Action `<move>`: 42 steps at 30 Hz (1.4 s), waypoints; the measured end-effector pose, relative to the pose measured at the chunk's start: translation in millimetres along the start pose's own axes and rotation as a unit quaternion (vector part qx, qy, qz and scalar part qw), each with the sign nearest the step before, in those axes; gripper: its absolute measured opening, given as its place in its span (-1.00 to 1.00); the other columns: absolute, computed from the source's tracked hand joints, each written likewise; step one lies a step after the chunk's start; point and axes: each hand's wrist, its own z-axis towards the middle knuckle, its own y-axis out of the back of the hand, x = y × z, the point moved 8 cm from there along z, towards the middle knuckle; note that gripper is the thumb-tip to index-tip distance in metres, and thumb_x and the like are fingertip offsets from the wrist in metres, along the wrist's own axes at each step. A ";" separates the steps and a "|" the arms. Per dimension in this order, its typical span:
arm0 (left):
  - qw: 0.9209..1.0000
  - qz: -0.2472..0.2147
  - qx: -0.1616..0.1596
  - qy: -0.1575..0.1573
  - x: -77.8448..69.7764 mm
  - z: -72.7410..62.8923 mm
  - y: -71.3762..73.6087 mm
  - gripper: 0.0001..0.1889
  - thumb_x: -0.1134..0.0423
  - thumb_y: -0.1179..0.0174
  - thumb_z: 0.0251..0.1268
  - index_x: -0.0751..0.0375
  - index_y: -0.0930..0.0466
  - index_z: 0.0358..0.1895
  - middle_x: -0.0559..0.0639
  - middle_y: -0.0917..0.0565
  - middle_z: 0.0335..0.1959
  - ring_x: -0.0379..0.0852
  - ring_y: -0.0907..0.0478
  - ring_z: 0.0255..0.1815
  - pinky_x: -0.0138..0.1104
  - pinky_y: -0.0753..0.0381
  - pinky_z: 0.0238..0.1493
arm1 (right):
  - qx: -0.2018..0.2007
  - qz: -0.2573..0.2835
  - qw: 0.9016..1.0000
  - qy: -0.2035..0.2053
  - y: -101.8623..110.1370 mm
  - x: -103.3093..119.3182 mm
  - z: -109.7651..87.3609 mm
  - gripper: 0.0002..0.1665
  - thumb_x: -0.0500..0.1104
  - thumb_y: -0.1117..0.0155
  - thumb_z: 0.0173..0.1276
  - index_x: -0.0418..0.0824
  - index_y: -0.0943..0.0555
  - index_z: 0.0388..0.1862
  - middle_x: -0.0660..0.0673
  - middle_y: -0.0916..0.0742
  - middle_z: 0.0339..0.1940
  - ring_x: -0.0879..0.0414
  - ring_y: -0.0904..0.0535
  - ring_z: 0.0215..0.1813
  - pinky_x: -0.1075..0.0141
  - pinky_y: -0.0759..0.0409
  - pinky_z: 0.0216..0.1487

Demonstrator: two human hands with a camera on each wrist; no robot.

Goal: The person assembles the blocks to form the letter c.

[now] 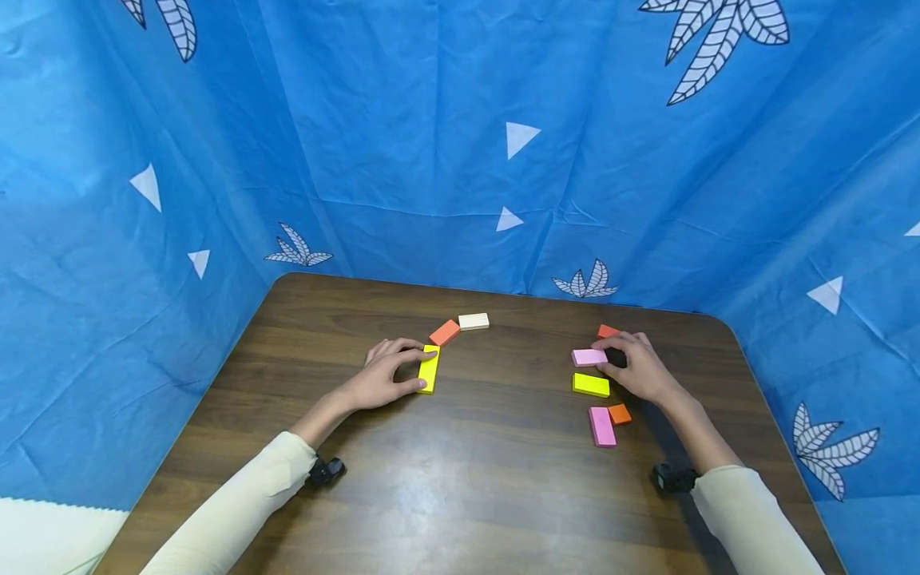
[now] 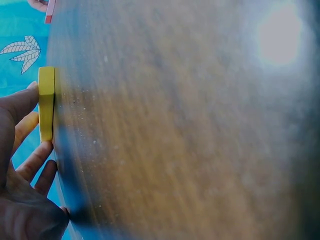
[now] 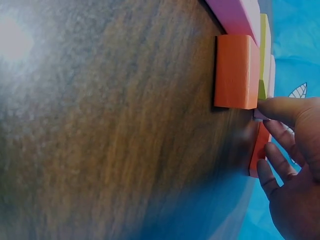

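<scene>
My left hand (image 1: 382, 374) pinches a yellow block (image 1: 429, 370) lengthwise, thumb at its near end and a finger at its far end. In the left wrist view the same yellow block (image 2: 46, 102) stands out against the cloth beside the fingers. On the right, my right hand (image 1: 638, 366) has thumb and index finger at the right end of a light pink block (image 1: 588, 358), pinching it. A red-orange block (image 1: 607, 331) sits just behind those fingers. From the right wrist, the thumb and an orange block (image 3: 234, 72) partly hide the pink block.
Beyond the left hand lie a red-orange block (image 1: 445, 332) and a cream block (image 1: 473, 321). Nearer than the right hand are another yellow block (image 1: 591, 385), a pink block (image 1: 602, 427) and a small orange block (image 1: 620, 414). Blue cloth (image 1: 431, 160) hangs around the wooden table (image 1: 431, 495).
</scene>
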 end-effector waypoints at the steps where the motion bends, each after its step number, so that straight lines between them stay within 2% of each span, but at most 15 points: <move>1: 1.000 -0.001 0.000 0.000 -0.2 0.1 0.4 -0.44 0.03 -0.41 0.48 -0.07 -0.61 0.49 0.10 -0.51 0.52 0.25 -0.35 0.61 0.41 0.15 0.69 | 0.001 0.001 1.000 -0.002 0.0 -0.2 0.0 -0.54 -0.31 -0.46 0.43 -0.28 -0.71 0.30 -0.42 -0.67 0.36 -0.32 -0.35 0.30 -0.35 -0.45 0.33; 8: 1.000 0.000 0.003 0.004 -0.5 1.0 0.8 -0.45 0.04 -0.42 0.47 -0.08 -0.61 0.48 0.09 -0.51 0.52 0.24 -0.34 0.62 0.40 0.15 0.70 | 0.003 0.006 1.000 -0.009 -0.7 -0.4 0.2 -0.57 -0.29 -0.44 0.47 -0.29 -0.69 0.29 -0.42 -0.66 0.36 -0.34 -0.35 0.33 -0.41 -0.42 0.41; 15: 1.000 -0.001 0.002 0.002 0.0 1.4 2.1 -0.45 0.03 -0.42 0.47 -0.08 -0.62 0.47 0.08 -0.52 0.52 0.24 -0.35 0.61 0.41 0.14 0.69 | -0.009 0.003 1.000 -0.005 1.5 2.3 3.1 -0.59 -0.28 -0.41 0.51 -0.33 -0.64 0.28 -0.41 -0.63 0.32 -0.34 -0.37 0.33 -0.37 -0.44 0.42; 27: 1.000 0.003 0.003 0.004 -1.3 1.6 5.2 -0.45 0.05 -0.42 0.46 -0.05 -0.62 0.47 0.11 -0.52 0.52 0.26 -0.35 0.61 0.42 0.12 0.68 | -0.012 0.007 1.000 0.011 -0.1 19.6 14.7 -0.61 -0.26 -0.38 0.54 -0.35 -0.60 0.26 -0.37 -0.64 0.23 -0.30 -0.41 0.32 -0.31 -0.44 0.43; 35: 1.000 0.011 0.002 0.004 0.2 1.2 4.5 -0.45 0.05 -0.42 0.46 -0.04 -0.61 0.48 0.12 -0.52 0.51 0.26 -0.35 0.61 0.42 0.12 0.68 | -0.013 0.017 1.000 0.020 -8.8 31.4 24.8 -0.64 -0.22 -0.38 0.55 -0.32 -0.60 0.23 -0.32 -0.64 0.18 -0.25 -0.48 0.26 -0.21 -0.47 0.39; 42: 1.000 0.009 0.005 0.003 0.0 1.8 2.7 -0.44 0.04 -0.41 0.47 -0.05 -0.60 0.49 0.12 -0.51 0.53 0.26 -0.34 0.62 0.42 0.15 0.70 | -0.006 0.028 0.999 0.025 -10.3 44.0 34.8 -0.64 -0.20 -0.38 0.56 -0.31 -0.60 0.23 -0.31 -0.63 0.16 -0.19 -0.55 0.15 -0.08 -0.59 0.23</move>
